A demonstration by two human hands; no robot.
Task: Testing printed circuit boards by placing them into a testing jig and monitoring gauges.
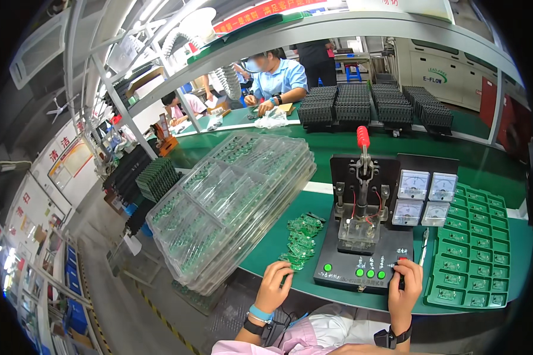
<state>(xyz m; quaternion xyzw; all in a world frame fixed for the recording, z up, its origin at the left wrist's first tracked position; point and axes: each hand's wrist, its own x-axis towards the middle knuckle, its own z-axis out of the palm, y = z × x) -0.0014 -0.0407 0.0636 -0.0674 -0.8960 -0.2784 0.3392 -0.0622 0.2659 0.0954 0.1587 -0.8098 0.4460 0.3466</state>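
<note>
My left hand (273, 286) is at the near end of a loose pile of small green circuit boards (302, 239). Its fingertips touch the nearest board, with the thumb apart and no board visibly gripped. My right hand (405, 289) rests at the front right corner of a black test fixture (331, 251), its fingers bent near a red switch (403, 258) and the thumb apart. The fixture carries a toggle clamp with a red handle (363, 137), lifted upright above a clear block (359, 232). Several green buttons (359, 273) line its front, and several analog meters (413, 184) stand beside the clamp.
Left of the pile, a tilted stack of clear plastic trays (231, 204) holds boards. A green compartment tray (469, 251) with boards lies at right, beside a slim white pen-like tool (424, 245). Black racks (352, 105) line the far bench, where a person in blue (284, 77) sits.
</note>
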